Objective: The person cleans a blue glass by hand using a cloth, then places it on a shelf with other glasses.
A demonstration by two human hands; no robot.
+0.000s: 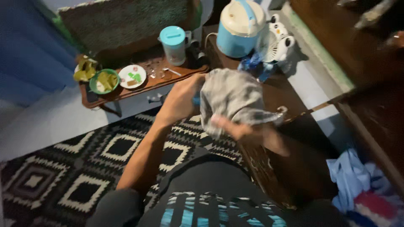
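Note:
My left hand (181, 101) grips the left side of a grey cloth (229, 96) bunched up in front of me. A bit of something blue shows between that hand and the cloth. My right hand (235, 128) pinches the cloth's lower edge from below, and its forearm runs off to the right. Both hands hold the cloth above a dark wooden cabinet (286, 168). My lap in dark shorts with blue stripes fills the bottom of the view.
A low wooden tray table (126, 90) carries a green bowl (104, 80), a white plate (132, 76) and a teal-lidded jug (173, 44). A blue-and-cream rice cooker (240, 27) and small white fan (277, 42) stand behind. Loose clothes (362, 185) lie at right on the floor; a black-and-white patterned rug (84, 168) lies at left.

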